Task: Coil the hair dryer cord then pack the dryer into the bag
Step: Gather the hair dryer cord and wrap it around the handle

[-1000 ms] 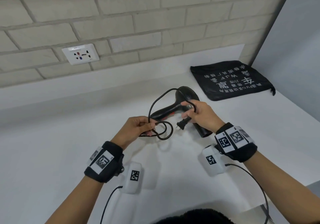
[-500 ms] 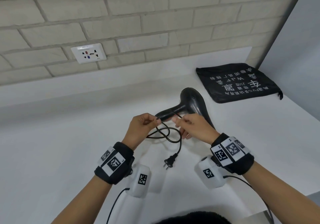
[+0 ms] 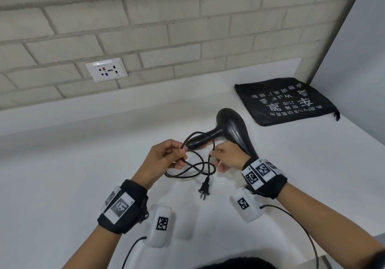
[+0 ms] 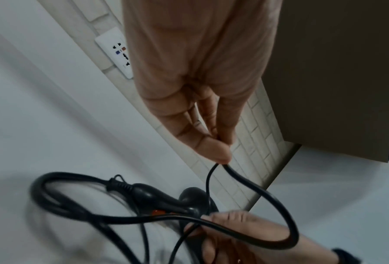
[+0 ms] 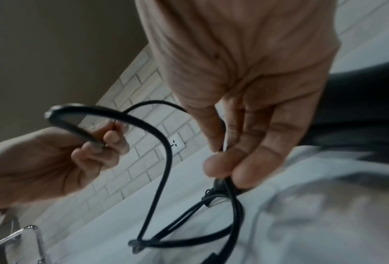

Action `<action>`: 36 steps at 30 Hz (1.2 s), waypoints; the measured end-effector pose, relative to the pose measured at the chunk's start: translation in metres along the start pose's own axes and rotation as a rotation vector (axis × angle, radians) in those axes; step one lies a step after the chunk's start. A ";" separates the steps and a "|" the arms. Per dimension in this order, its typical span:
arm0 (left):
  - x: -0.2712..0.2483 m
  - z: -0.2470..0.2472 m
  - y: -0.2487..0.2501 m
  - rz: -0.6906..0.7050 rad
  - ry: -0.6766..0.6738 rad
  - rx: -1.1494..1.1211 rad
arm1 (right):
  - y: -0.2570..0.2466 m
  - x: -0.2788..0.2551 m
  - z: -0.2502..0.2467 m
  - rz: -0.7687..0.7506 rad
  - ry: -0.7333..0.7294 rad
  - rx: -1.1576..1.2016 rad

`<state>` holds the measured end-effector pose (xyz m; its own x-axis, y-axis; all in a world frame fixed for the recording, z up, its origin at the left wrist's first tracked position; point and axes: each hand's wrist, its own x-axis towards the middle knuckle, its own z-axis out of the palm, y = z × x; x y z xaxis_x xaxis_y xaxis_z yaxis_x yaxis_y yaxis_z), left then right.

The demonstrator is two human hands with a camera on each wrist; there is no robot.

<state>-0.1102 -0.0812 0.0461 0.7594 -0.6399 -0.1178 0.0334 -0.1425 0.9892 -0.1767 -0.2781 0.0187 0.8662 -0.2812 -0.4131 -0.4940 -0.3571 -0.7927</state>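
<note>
Above the counter (image 3: 62, 185), both hands pinch the cord (image 3: 193, 170).

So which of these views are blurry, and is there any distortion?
Head view: sharp, evenly lit, brick lines bowed by the wide lens. Left wrist view: cord sharp near the fingertips, loops smeared below. Right wrist view: soft throughout, cord streaked.

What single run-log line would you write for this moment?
stage: coiling cord | left hand: pinches loops | right hand: pinches cord | plug: hanging free | hair dryer: on counter | bag: flat, unpacked
</note>
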 end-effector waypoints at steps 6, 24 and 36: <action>-0.008 -0.018 -0.010 -0.207 -0.172 0.310 | -0.028 -0.002 -0.003 -0.320 0.206 -0.161; 0.042 0.001 0.029 -0.146 0.012 0.231 | -0.025 -0.023 0.001 -0.522 0.171 -0.492; -0.056 -0.071 -0.040 -0.357 0.393 -0.027 | 0.005 -0.002 0.003 -0.084 -0.083 -0.624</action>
<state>-0.1080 0.0138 0.0190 0.8837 -0.2231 -0.4115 0.3473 -0.2770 0.8959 -0.1803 -0.2767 0.0147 0.8946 -0.1682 -0.4140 -0.3530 -0.8341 -0.4238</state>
